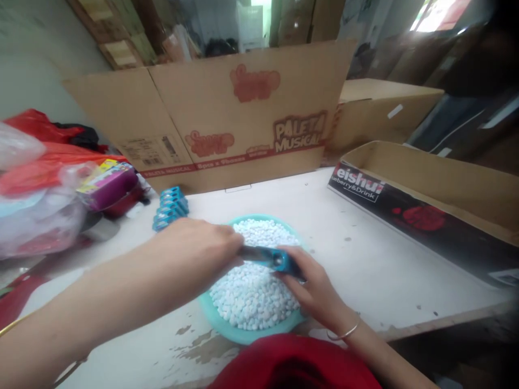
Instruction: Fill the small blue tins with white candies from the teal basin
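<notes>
A turquoise basin (231, 330) full of small white and pale-blue pellets (255, 302) stands in front of me. Above the pellets, my right hand (314, 281) grips a small blue plastic case (288, 263) with a round opening on its side. My left hand (213, 243) is closed on a narrow grey piece (255, 252) whose far end meets the blue case; blur hides its exact kind. Left of the basin, several similar blue plastic cases (171, 208) stand in a row on the table.
A tall cardboard panel (211, 113) stands behind the basin. On the right lies an open black-printed carton (377, 189), with another cardboard box (377, 113) behind it. Plastic bags (36, 210) and a purple package (111, 186) crowd the left side of the white table (336, 243).
</notes>
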`<act>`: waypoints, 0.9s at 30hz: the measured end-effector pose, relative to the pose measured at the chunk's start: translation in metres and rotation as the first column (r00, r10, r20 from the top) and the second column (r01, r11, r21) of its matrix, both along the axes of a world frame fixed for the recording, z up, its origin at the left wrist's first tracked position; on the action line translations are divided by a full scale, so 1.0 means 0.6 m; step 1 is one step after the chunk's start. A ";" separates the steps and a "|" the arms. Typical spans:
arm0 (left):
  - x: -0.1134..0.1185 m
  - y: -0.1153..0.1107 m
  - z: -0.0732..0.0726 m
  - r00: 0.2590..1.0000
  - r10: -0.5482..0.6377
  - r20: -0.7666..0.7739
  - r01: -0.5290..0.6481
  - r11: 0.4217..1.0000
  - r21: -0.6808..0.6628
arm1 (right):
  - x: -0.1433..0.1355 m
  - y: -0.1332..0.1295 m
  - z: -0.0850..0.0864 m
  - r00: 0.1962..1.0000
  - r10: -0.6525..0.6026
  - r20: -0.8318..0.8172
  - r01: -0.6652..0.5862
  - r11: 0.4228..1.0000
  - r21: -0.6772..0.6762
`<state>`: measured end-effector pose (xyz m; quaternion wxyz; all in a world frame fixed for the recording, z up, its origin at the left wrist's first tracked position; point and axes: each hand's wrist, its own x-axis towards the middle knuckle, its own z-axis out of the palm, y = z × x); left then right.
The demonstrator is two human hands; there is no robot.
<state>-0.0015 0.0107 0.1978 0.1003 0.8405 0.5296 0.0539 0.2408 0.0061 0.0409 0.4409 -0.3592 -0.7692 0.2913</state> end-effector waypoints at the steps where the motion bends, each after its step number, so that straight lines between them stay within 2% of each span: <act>1: -0.021 -0.004 -0.015 0.999 -0.028 -0.042 0.026 0.999 -0.025 | 0.006 0.001 0.001 1.000 -0.019 -0.008 0.019 1.000 -0.008; 2: -0.042 -0.009 -0.034 0.994 -0.053 -0.094 0.047 0.996 -0.070 | 0.014 0.001 0.003 0.999 -0.041 -0.015 0.041 0.999 -0.018; 4: -0.078 -0.020 -0.086 0.992 -0.009 -0.125 -0.007 0.992 -0.129 | 0.031 0.003 0.006 0.996 -0.085 -0.023 0.084 0.996 -0.033; 7: -0.090 -0.037 -0.183 0.992 0.062 -0.113 -0.086 0.972 -0.218 | 0.052 0.006 0.010 0.991 -0.136 -0.012 0.136 0.990 -0.039; 9: -0.067 -0.043 -0.242 0.993 0.095 -0.068 -0.109 0.962 -0.249 | 0.059 0.008 0.012 0.987 -0.163 0.005 0.163 0.986 -0.040; 11: -0.031 -0.040 -0.288 0.992 0.125 -0.014 -0.124 0.957 -0.261 | 0.062 0.009 0.012 0.982 -0.190 0.015 0.191 0.981 -0.042; 14: 0.013 -0.026 -0.325 0.986 0.146 0.076 -0.121 0.957 -0.262 | 0.061 0.008 0.010 0.976 -0.215 0.016 0.216 0.975 -0.046; 17: 0.017 -0.017 -0.331 0.971 0.164 0.173 -0.110 0.953 -0.283 | 0.063 0.007 0.008 0.972 -0.233 0.027 0.234 0.971 -0.048; 20: -0.013 -0.020 -0.313 0.950 0.184 0.253 -0.100 0.944 -0.313 | 0.066 0.006 0.007 0.969 -0.243 0.035 0.245 0.968 -0.053; 23: -0.050 -0.028 -0.268 0.920 0.196 0.339 -0.090 0.948 -0.305 | 0.063 0.007 0.007 0.976 -0.212 0.044 0.214 0.976 -0.049; 27: -0.077 -0.031 -0.178 0.931 0.117 0.347 -0.045 0.977 -0.209 | 0.045 0.007 0.008 0.987 -0.147 0.063 0.149 0.988 -0.031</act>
